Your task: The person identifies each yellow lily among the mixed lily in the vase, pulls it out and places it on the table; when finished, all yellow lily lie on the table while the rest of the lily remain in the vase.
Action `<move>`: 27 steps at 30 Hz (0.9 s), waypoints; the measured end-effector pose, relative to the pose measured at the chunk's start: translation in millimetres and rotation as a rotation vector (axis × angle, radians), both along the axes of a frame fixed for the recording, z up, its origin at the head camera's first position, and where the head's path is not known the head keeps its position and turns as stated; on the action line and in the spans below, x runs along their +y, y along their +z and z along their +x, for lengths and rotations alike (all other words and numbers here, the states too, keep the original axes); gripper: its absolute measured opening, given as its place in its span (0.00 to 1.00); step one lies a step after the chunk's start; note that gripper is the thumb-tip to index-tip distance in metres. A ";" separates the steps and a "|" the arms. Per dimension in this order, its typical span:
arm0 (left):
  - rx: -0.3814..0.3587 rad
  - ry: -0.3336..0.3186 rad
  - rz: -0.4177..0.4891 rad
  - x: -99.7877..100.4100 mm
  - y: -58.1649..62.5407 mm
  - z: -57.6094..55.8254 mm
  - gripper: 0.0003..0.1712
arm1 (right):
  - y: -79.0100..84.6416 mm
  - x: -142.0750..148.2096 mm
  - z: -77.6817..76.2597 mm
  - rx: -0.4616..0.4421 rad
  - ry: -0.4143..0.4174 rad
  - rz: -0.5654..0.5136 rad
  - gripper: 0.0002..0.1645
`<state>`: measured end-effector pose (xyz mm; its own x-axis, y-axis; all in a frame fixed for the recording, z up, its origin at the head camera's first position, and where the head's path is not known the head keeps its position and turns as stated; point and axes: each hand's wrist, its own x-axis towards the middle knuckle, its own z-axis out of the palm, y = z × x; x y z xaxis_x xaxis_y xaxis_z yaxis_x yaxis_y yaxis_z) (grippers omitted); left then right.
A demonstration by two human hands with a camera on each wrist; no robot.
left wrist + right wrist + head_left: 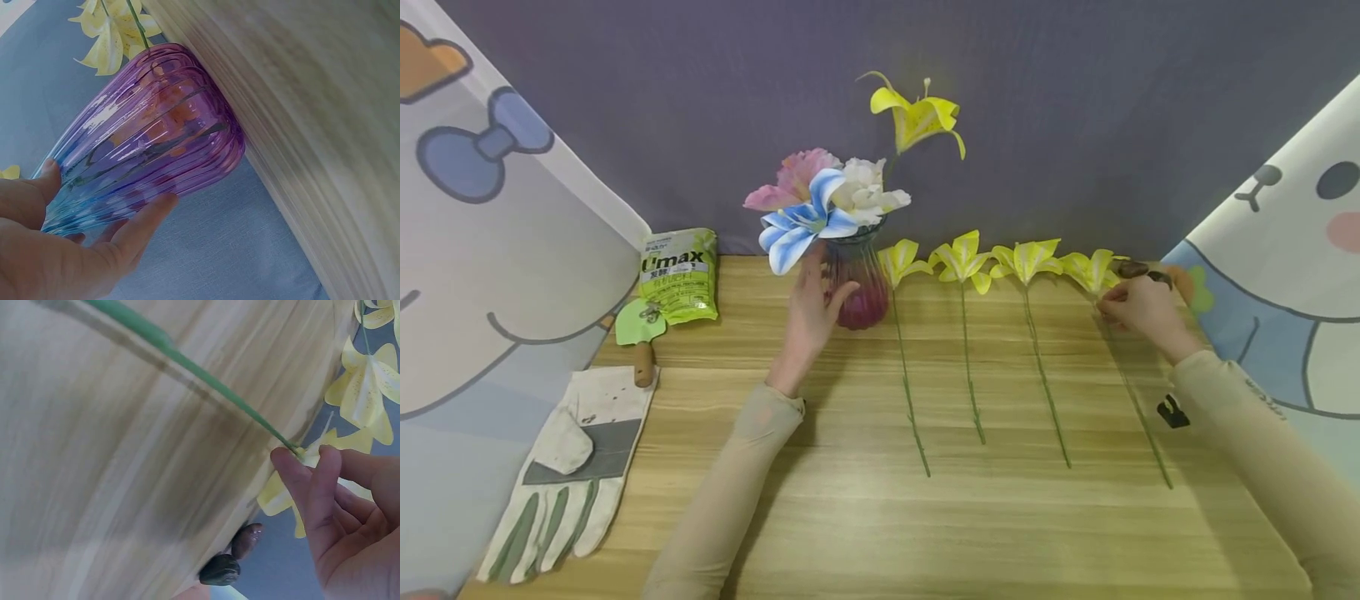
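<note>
My left hand (808,317) holds the ribbed glass vase (862,296) from its left side, thumb in front. In the left wrist view the purple-to-blue vase (156,125) lies between the thumb and the other fingers. A blue-and-white lily (812,218), a pink flower (801,175), a white flower (867,190) and a tall yellow lily (917,117) stand in it. At the far right my right hand (1150,312) pinches a yellow lily (1088,268) just below its bloom. Its green stem (219,394) slants away from the fingertips over the table in the right wrist view.
Three more yellow lilies (964,260) lie in a row between vase and right hand. Dark stones (1133,269) and a small black object (1172,412) are near the right hand. At left are a green bag (679,275), a trowel (642,329) and work gloves (576,467).
</note>
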<state>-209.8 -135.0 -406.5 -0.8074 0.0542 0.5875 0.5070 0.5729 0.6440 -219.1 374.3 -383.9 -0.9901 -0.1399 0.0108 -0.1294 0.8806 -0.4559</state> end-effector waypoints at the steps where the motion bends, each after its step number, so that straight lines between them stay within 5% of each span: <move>1: 0.001 -0.001 0.003 0.4 0.0 0.1 0.44 | 2.1 -1.1 0.7 -0.004 0.003 0.005 0.18; 10: -0.018 -0.010 0.024 0.7 -0.9 -1.4 0.43 | 37.9 -38.6 10.2 0.116 -0.009 -0.039 0.18; 14: -0.039 -0.012 0.048 -2.2 -0.7 -3.6 0.44 | 51.4 -84.2 11.9 0.198 0.028 -0.317 0.17; 22: -0.097 -0.060 0.056 -6.6 1.9 -5.3 0.43 | 55.0 -191.1 -14.0 0.262 0.123 -1.126 0.14; 27: -0.111 -0.069 0.065 -9.2 3.5 -4.9 0.42 | 62.7 -244.7 -29.7 0.318 0.146 -1.342 0.11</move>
<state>-214.7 -144.1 -402.9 -0.8634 0.0764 0.4988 0.4672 0.4942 0.7331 -248.8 129.6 -321.2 -0.8972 0.0559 0.4381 -0.4384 -0.2340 -0.8678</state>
